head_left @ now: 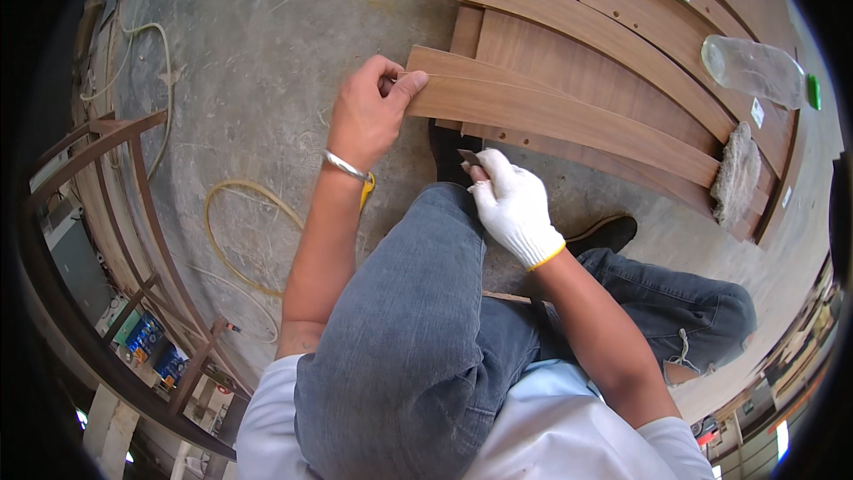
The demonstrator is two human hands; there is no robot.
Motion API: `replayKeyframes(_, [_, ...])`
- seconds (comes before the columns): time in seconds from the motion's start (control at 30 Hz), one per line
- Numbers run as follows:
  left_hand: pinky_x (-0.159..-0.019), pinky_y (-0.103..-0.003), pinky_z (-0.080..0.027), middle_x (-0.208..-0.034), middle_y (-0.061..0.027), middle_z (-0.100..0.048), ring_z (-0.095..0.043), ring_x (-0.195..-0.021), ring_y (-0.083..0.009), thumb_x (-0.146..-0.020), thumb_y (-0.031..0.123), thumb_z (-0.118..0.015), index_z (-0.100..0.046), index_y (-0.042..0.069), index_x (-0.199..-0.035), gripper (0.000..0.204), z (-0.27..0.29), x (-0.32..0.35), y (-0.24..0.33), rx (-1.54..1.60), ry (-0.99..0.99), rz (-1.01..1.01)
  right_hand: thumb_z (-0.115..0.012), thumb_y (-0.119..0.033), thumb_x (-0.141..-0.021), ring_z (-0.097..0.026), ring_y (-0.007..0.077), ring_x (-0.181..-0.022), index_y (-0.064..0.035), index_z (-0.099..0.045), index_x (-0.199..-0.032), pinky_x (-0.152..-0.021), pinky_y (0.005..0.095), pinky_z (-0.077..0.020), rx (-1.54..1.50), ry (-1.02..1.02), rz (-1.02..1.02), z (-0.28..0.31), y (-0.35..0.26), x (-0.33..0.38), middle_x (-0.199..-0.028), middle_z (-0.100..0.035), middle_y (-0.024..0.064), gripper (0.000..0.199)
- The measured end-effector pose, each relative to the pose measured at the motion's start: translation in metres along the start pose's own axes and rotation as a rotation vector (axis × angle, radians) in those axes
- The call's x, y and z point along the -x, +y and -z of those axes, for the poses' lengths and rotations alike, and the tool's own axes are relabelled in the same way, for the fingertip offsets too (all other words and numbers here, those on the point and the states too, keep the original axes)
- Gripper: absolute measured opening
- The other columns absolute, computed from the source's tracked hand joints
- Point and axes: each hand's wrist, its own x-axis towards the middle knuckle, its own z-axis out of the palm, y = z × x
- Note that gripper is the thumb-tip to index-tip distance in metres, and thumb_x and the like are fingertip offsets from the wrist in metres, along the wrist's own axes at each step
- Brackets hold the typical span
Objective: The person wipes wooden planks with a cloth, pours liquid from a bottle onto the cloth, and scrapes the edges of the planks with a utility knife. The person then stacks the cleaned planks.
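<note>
My bare left hand (369, 111), with a silver bracelet at the wrist, pinches the near left end of a long brown wood-grain board (551, 116). Another narrow board (480, 68) shows just behind it. In a white glove with a yellow cuff edge, my right hand (515, 204) is closed around a small dark flat piece (468, 157), its kind unclear. That piece sits below the board's edge, apart from it. The bent right fingertips are partly hidden.
More wood-grain boards (586, 13) are stacked at the upper right. On them lie a clear bottle (755, 69) with a green cap and a grey fluffy rag (737, 178). A brown metal frame (142, 187) stands left. A yellowish hose (210, 213) curls on the concrete floor (258, 44).
</note>
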Motion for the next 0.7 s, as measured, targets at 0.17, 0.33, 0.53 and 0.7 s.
replayKeyframes(0.17, [-0.082,-0.043,-0.056,-0.100,-0.0209,-0.073,-0.071,-0.091,-0.0365,-0.093,0.054,-0.076,-0.055,-0.001,-0.138,0.073,-0.023,0.039,-0.011,-0.052,0.092,-0.050,-0.065,-0.017,-0.099,-0.073,0.0397,-0.081,-0.0079,-0.066,-0.110,-0.070,0.0465,-0.0570,-0.061,0.079,-0.116,0.042,-0.005,0.002,-0.090,-0.075,0.0187,0.015])
replayKeyframes(0.33, [-0.095,-0.041,-0.055,-0.126,-0.0230,-0.067,-0.069,-0.113,-0.0318,-0.092,0.046,-0.081,-0.045,-0.003,-0.148,0.082,-0.039,0.059,-0.011,0.242,0.071,-0.031,-0.065,-0.015,-0.099,-0.072,0.0410,-0.081,-0.0030,-0.067,-0.109,-0.070,0.0440,-0.0553,-0.115,0.104,-0.260,0.062,0.010,0.000,-0.088,-0.073,0.0210,0.016])
replayKeyframes(0.53, [-0.097,-0.034,-0.053,-0.127,-0.0120,-0.065,-0.063,-0.112,-0.0172,-0.096,0.020,-0.080,-0.036,-0.003,-0.155,0.077,-0.039,0.065,0.003,0.456,-0.024,0.064,-0.064,-0.015,-0.099,-0.072,0.0400,-0.079,-0.0039,-0.067,-0.110,-0.069,0.0435,-0.0550,-0.155,0.171,-0.287,0.048,0.011,0.007,-0.085,-0.073,0.0201,0.016])
replayKeyframes(0.7, [-0.082,-0.031,-0.055,-0.118,-0.0101,-0.067,-0.065,-0.094,-0.0139,-0.096,0.017,-0.077,-0.054,0.002,-0.145,0.055,-0.017,0.055,0.000,0.257,0.040,0.041,-0.064,-0.015,-0.099,-0.071,0.0399,-0.074,-0.0039,-0.068,-0.110,-0.067,0.0462,-0.0544,-0.055,0.145,-0.303,0.046,0.003,0.006,-0.084,-0.074,0.0198,0.016])
